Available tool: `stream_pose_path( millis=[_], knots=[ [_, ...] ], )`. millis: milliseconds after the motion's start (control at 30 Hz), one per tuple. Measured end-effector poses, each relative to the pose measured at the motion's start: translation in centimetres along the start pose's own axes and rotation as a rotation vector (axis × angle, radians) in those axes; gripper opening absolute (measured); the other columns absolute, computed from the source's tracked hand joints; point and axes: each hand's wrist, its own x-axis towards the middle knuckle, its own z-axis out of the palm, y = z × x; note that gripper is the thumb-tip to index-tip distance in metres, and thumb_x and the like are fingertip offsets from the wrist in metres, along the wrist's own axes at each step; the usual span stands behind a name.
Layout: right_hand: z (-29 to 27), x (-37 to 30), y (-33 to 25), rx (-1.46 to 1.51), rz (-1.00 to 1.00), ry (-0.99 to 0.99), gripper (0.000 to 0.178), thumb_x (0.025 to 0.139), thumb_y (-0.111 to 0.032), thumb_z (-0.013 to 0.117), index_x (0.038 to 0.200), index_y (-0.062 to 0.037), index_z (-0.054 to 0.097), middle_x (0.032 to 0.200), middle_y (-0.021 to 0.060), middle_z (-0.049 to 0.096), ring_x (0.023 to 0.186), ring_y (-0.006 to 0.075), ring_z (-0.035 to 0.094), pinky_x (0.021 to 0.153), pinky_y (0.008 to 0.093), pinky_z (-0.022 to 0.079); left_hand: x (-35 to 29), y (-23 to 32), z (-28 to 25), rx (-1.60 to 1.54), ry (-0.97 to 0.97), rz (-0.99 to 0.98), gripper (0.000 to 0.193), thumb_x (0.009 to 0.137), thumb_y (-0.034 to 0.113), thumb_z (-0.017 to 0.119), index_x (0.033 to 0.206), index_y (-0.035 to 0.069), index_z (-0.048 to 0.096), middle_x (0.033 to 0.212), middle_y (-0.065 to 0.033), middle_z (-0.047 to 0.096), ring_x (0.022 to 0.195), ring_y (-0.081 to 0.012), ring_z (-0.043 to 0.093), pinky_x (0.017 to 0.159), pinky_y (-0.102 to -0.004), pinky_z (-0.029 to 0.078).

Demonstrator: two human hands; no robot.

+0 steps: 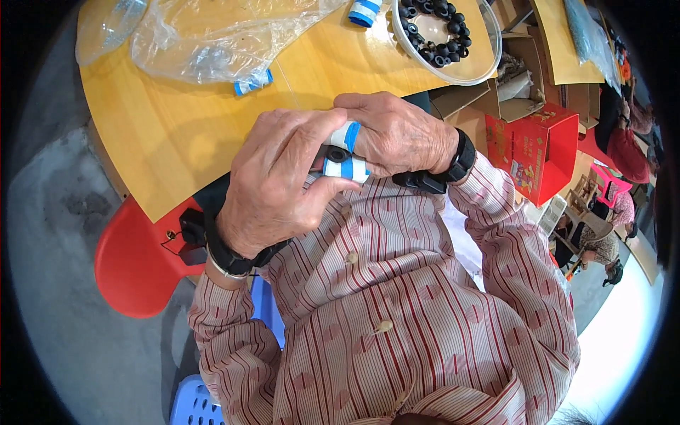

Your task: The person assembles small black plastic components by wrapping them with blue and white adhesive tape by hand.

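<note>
In front of my chest, a small black round piece (338, 154) with a hole in its end sits between two blue-and-white striped wraps. The upper wrap (343, 134) and the lower wrap (347, 168) lie at the fingertips of my right hand (400, 134), which is closed around the piece. I cannot tell for sure whether the wraps are worn on the fingers. From the other side, my left hand (273, 180) closes in, its thumb under the lower wrap and its forefinger against the upper one. Much of both hands' fingertips is hidden.
On the yellow table (134, 134) lie a clear plastic bag (205, 42) and two similar striped rolls, one far (365, 13), one nearer (253, 82). A clear tub (496, 53) holds several black round pieces. Beside me stand a red chair (134, 262), a red box (531, 149) and cardboard boxes (520, 71).
</note>
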Motion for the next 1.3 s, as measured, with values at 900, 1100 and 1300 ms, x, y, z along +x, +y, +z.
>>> stream_pose_path(
  millis=[900,1100,1300],
  knots=[
    [-1.3,0.9,0.8,-0.052,0.182,0.059,0.066,0.078,-0.038,0.067,0.133,-0.0075,0.048,0.091,0.0084,0.061,0.079,0.0268,0.058,0.063,0.0375,0.051,0.0,-1.0,0.9,-1.086,-0.031,-0.74,0.031,0.096,0.025,0.055,0.107,-0.004,0.059,0.095,-0.0019,0.059,0.087,-0.0074,0.052,0.079,-0.0216,0.041],
    [-1.9,0.8,-0.1,0.042,0.271,0.05,0.084,0.071,-0.039,0.074,0.141,-0.0079,0.038,0.103,0.0101,0.061,0.085,0.0288,0.058,0.07,0.0381,0.052,0.7,-0.8,1.0,-1.064,-0.016,-0.737,0.027,0.094,0.021,0.057,0.105,-0.003,0.06,0.093,-0.004,0.062,0.085,-0.0089,0.057,0.074,-0.0229,0.045],
    [-1.7,-0.1,0.5,0.174,0.482,0.29,0.082,0.069,-0.02,0.077,0.14,-0.0077,0.039,0.118,0.0104,0.059,0.099,0.0273,0.059,0.088,0.0373,0.048,0.4,-0.4,1.1,-0.461,0.051,-0.543,0.024,0.095,0.02,0.055,0.104,-0.002,0.06,0.097,-0.0079,0.065,0.083,-0.0118,0.059,0.074,-0.0258,0.048]
  ],
)
